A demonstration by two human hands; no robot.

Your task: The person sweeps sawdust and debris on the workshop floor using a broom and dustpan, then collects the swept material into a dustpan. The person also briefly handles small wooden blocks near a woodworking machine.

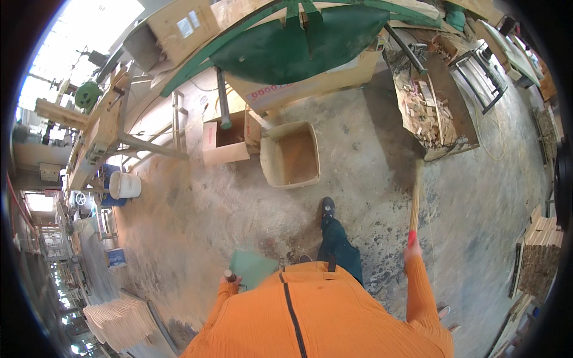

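Note:
My left hand (237,282), low and left of my body, is closed round the handle of a pale green dustpan (253,267). The handle's round end sticks out above my fingers, and the pan is slightly blurred. Out to the right, my right hand (412,251) grips a long tan hand broom (416,200) at its red part. Its far end reaches toward the near corner of a large open box (456,149) with wood scraps (431,113) in it. I cannot tell whether the broom touches the floor.
Ahead on the concrete floor (358,155) stand an open square carton (290,184) and a smaller cardboard box (224,156). Beyond them is a green machine table (298,48). A wooden frame (98,137) and white bucket (125,185) are left; stacked wood (540,250) lies right.

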